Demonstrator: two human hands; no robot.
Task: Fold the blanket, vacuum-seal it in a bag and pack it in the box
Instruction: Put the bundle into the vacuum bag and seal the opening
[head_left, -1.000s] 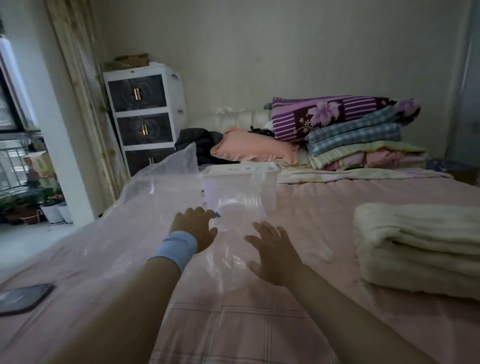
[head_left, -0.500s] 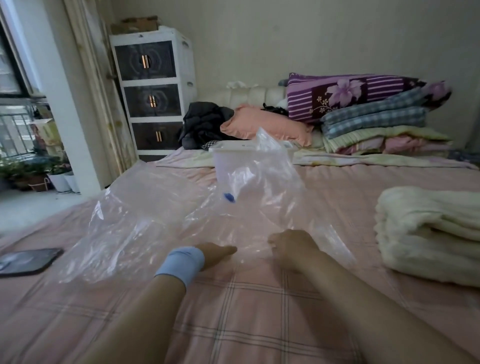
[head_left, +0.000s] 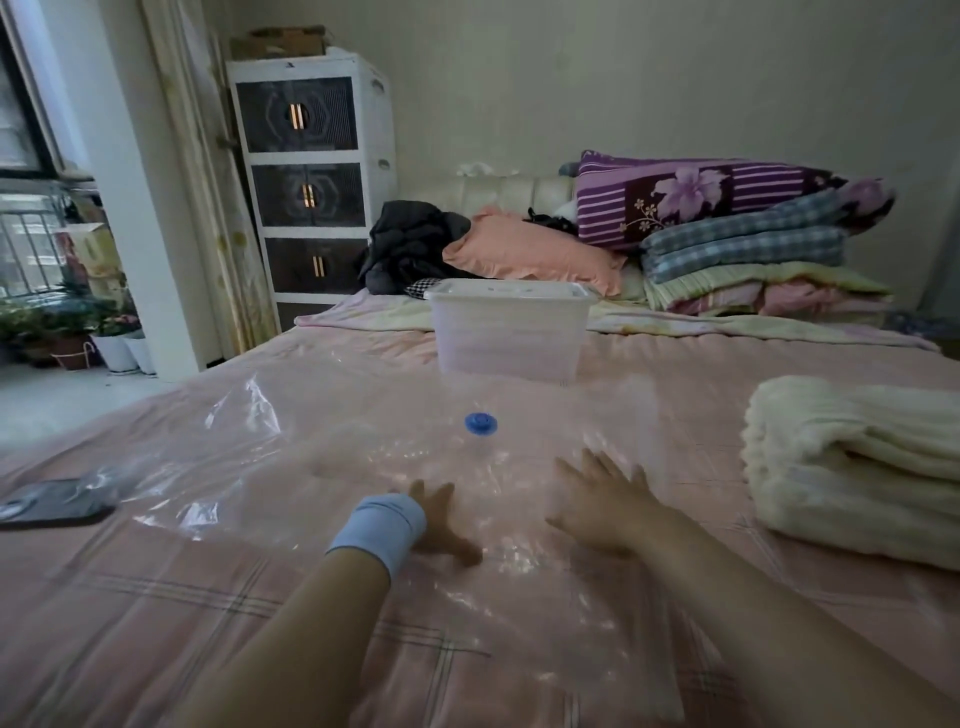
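Observation:
A clear plastic vacuum bag (head_left: 322, 467) lies spread flat on the pink bed, its blue valve (head_left: 481, 423) facing up near the middle. My left hand (head_left: 441, 522), with a light blue wristband, rests palm down on the bag. My right hand (head_left: 605, 499) lies flat on the bag too, fingers spread. A folded cream blanket (head_left: 852, 467) sits on the bed to the right, apart from the bag. A translucent plastic box (head_left: 511, 332) with its lid on stands just beyond the bag.
A dark tablet (head_left: 52, 504) lies at the bed's left edge, partly under the bag. Pillows and folded quilts (head_left: 737, 234) are stacked at the headboard. A white drawer unit (head_left: 311, 176) stands at the far left, with potted plants (head_left: 78, 332) beside the window.
The bag was lifted and billowing; now it lies flat on the bed. Both hands have opened and come down flat onto it.

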